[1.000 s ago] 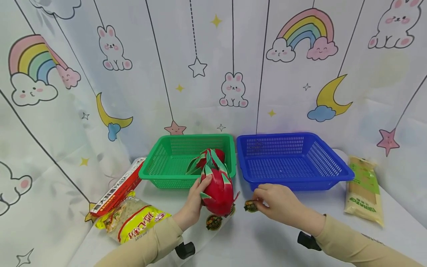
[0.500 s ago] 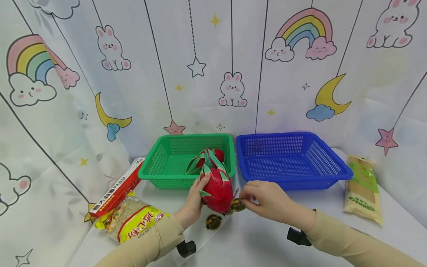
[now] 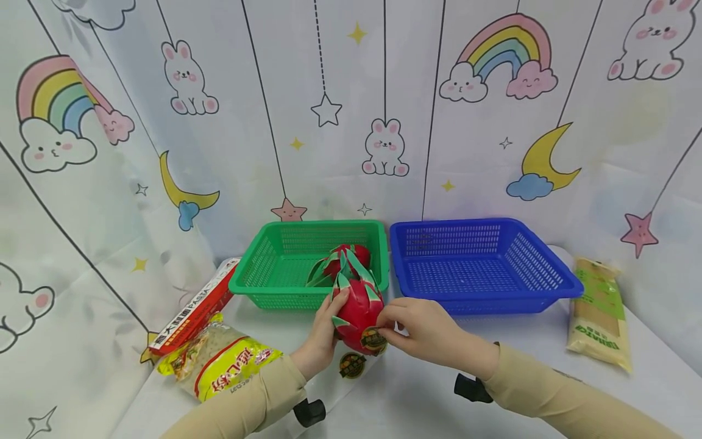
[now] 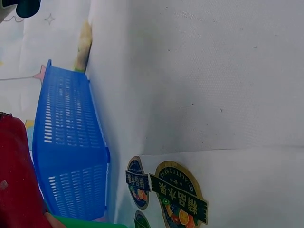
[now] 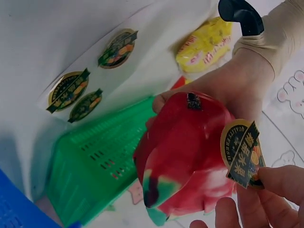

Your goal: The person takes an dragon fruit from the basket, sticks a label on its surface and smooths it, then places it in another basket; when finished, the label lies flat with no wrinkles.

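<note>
My left hand (image 3: 318, 342) grips a red dragon fruit (image 3: 353, 308) with green-tipped scales, held up in front of the green basket (image 3: 285, 301). My right hand (image 3: 425, 329) pinches the edge of an oval black-and-gold fruit sticker (image 5: 241, 153) between thumb and fingers. In the right wrist view that sticker overlaps the fruit's red side. Below the fruit lies a clear backing strip with several more stickers (image 4: 178, 194) on the white table. Another dragon fruit (image 3: 360, 253) sits inside the green basket, partly hidden behind the held one.
A blue basket (image 3: 488, 303) stands right of the green one. Left of the arms lie a red pasta box (image 3: 194, 311) and a yellow noodle bag (image 3: 219, 360). A green-and-tan packet (image 3: 598, 314) lies at the far right. A patterned curtain hangs behind.
My right hand has moved left, bringing the sticker from in front of the blue basket onto the lower side of the dragon fruit. The left hand holds the fruit nearly still.
</note>
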A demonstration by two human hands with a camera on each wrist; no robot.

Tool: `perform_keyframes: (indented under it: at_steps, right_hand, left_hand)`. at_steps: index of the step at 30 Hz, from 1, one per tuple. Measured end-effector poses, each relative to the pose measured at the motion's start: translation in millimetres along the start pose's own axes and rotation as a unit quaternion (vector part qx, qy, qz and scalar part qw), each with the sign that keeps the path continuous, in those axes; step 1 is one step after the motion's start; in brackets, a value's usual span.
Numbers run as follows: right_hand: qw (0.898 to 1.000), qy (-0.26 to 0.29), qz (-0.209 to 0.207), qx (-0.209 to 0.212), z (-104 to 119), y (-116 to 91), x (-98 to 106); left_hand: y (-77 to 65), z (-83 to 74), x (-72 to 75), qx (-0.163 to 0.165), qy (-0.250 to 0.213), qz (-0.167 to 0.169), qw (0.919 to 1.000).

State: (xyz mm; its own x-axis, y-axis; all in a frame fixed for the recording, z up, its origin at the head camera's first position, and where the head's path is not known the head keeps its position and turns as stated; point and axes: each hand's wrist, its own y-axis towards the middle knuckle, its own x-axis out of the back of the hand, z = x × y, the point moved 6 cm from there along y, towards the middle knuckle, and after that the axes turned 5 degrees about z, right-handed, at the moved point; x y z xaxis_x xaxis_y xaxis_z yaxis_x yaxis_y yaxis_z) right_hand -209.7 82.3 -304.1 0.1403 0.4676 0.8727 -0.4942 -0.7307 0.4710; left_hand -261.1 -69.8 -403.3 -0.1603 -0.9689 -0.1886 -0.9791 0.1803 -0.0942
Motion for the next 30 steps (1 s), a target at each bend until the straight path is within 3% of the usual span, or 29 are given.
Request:
perform_keyframes:
  at_steps: [30]
  right_hand:
    - [0.996,0.008,0.007,-0.086,-12.0,1.1,-6.6]
  left_hand:
    - [-4.4,2.2,-5.3,0.008,-0.006,0.008,0.9999]
